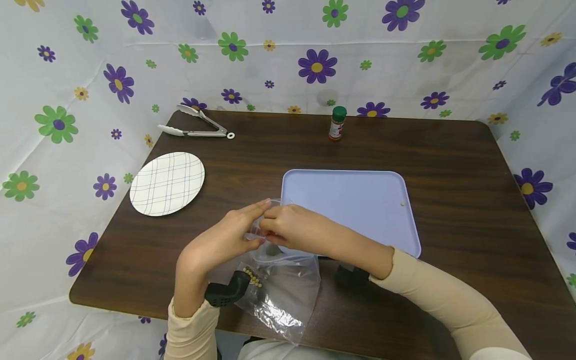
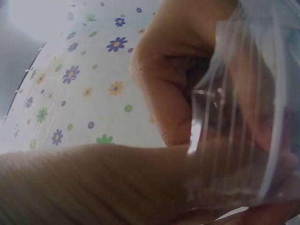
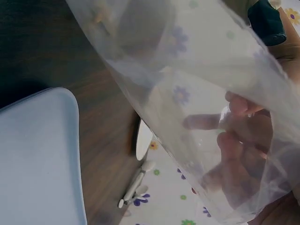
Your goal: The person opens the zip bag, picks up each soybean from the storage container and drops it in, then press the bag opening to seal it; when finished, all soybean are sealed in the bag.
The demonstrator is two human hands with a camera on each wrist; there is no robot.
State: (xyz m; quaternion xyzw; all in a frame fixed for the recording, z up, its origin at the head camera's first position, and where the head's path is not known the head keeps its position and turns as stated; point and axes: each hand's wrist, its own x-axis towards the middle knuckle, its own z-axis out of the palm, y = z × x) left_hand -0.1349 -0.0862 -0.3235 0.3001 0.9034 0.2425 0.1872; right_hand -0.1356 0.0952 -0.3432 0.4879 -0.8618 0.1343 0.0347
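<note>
Both hands are at the mouth of a clear zip bag (image 1: 288,287) over the front left corner of the lavender tray. My left hand (image 1: 225,235) holds the bag's edge between thumb and fingers. Facing it, my right hand (image 1: 292,227) grips the same opening with curled fingers. The zip strip (image 2: 272,140) runs across the left wrist view, in front of skin. Several small round beige pieces, like chickpeas (image 1: 253,277), lie in the lower left of the bag. In the right wrist view the left hand's fingers (image 3: 239,126) show through the plastic.
The lavender tray (image 1: 346,195) bears one small beige piece (image 1: 402,204) near its right rim. A checked plate (image 1: 167,184) stands at the left, with tongs (image 1: 202,133) behind it. A green-capped spice jar (image 1: 337,123) stands at the back of the dark table (image 1: 463,200).
</note>
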